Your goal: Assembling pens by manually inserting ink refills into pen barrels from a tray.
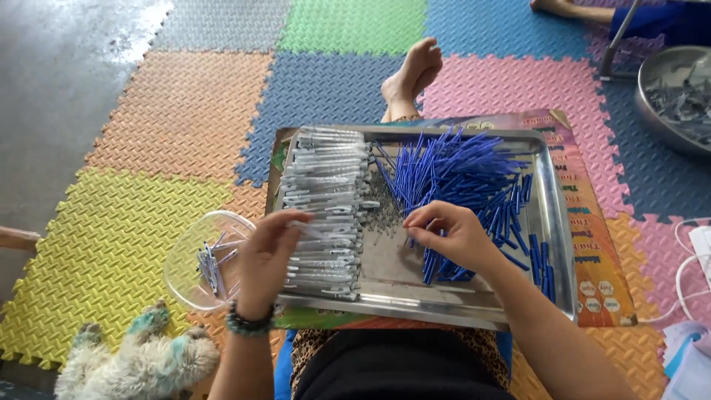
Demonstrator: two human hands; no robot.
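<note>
A steel tray [555, 222] rests on my lap. It holds a row of clear pen barrels [326, 200] on its left side, a heap of blue pen refills [459, 174] on its right and small grey bits [381, 204] between them. My left hand [266, 259] grips one clear barrel at the row's lower left. My right hand [452, 233] pinches something thin at the lower edge of the blue heap; what it holds is hidden by the fingers.
A clear plastic bowl [185, 278] with a few assembled pens sits left of the tray. A fluffy toy [133, 359] lies at the lower left. My bare foot [411, 74] stretches out beyond the tray. A metal basin [666, 96] stands at the upper right on the coloured foam mats.
</note>
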